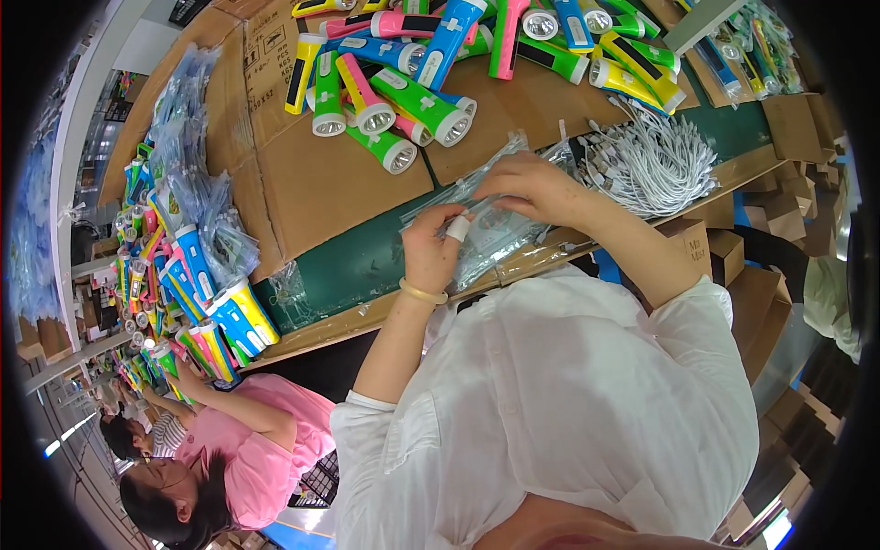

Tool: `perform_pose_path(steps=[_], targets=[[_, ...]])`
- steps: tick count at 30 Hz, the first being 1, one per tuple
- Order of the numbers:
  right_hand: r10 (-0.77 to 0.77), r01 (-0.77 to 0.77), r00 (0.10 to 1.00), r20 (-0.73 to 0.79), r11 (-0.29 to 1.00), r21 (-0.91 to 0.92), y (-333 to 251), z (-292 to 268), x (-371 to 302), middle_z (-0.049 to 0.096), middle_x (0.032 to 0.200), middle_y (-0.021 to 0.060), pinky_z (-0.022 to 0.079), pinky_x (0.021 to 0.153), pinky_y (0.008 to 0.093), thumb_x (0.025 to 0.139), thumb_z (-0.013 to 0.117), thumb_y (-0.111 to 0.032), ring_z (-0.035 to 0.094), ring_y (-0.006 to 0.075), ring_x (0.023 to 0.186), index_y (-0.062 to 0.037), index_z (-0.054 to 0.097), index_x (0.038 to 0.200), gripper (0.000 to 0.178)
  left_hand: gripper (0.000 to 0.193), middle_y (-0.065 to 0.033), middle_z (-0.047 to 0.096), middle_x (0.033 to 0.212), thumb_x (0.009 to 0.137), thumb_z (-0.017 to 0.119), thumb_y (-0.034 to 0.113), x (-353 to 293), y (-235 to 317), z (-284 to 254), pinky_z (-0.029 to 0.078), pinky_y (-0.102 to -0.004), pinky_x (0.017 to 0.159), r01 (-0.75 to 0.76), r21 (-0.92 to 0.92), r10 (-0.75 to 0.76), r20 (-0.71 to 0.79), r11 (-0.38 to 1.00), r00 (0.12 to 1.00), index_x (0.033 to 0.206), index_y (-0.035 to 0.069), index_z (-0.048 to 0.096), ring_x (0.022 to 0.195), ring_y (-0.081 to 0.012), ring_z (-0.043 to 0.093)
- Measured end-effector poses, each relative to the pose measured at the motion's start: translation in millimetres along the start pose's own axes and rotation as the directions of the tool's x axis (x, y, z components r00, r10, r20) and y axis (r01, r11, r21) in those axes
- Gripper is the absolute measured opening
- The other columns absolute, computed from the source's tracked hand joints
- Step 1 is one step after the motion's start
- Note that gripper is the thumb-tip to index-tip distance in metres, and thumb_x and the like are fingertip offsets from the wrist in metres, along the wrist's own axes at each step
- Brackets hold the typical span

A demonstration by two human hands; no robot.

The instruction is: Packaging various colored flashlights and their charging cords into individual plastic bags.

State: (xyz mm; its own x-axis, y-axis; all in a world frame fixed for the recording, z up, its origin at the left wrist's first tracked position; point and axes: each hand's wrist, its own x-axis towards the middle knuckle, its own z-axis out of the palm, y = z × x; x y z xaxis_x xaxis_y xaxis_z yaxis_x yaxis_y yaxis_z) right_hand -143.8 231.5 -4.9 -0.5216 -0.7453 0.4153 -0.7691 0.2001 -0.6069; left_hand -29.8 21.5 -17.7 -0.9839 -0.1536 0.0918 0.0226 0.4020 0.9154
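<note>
My left hand [433, 249], with white tape round one digit and a bangle at the wrist, pinches the edge of a clear plastic bag [490, 240]. Close by on the right, my right hand [536, 188] is curled over the same bag, fingertips closed on its film. More clear bags lie under and around both hands, so single edges are hard to tell apart. Beside my right hand rests a heap of white cables [655, 163] with small plugs. Beyond my hands, colourful flashlights [431, 105] in green, blue, pink and yellow are piled on flattened cardboard [339, 202].
More flashlights [192, 275] and a stack of clear bags [197, 147] line the left side. A person in pink [261, 426] works there, another person beyond. Cardboard boxes [715, 252] stand at the right. A green tabletop [357, 261] shows beneath the cardboard.
</note>
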Motion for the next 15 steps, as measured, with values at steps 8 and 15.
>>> perform_pose_path(steps=[8,15], targets=[[0.045,-0.079,0.985,0.167,0.975,0.206,-0.7,4.6,-4.3,0.062,0.095,0.0076,0.052,0.074,0.0389,0.086,0.07,-0.002,0.065,0.0299,0.089,-0.0099,0.068,0.105,0.02,0.017,-0.0107,0.074,0.09,0.085,0.075,0.007,-5.0,3.6,-5.3,0.053,-0.0302,0.076,0.094,-0.061,-0.093,0.027,0.994,0.995,0.1,-0.001,0.072,0.082,-0.0174,0.067],[0.05,-0.085,0.966,0.254,0.988,0.129,-1.4,-4.6,-9.6,0.062,0.099,0.0071,0.053,0.074,0.0401,0.089,0.07,-0.009,0.065,0.0305,0.09,-0.0086,0.066,0.101,0.013,0.016,-0.0132,0.069,0.09,0.081,0.072,0.001,-1.3,2.1,-0.8,0.054,-0.0373,0.072,-0.296,0.171,0.279,0.115,0.94,0.953,0.097,0.004,0.07,0.082,-0.0308,0.066]])
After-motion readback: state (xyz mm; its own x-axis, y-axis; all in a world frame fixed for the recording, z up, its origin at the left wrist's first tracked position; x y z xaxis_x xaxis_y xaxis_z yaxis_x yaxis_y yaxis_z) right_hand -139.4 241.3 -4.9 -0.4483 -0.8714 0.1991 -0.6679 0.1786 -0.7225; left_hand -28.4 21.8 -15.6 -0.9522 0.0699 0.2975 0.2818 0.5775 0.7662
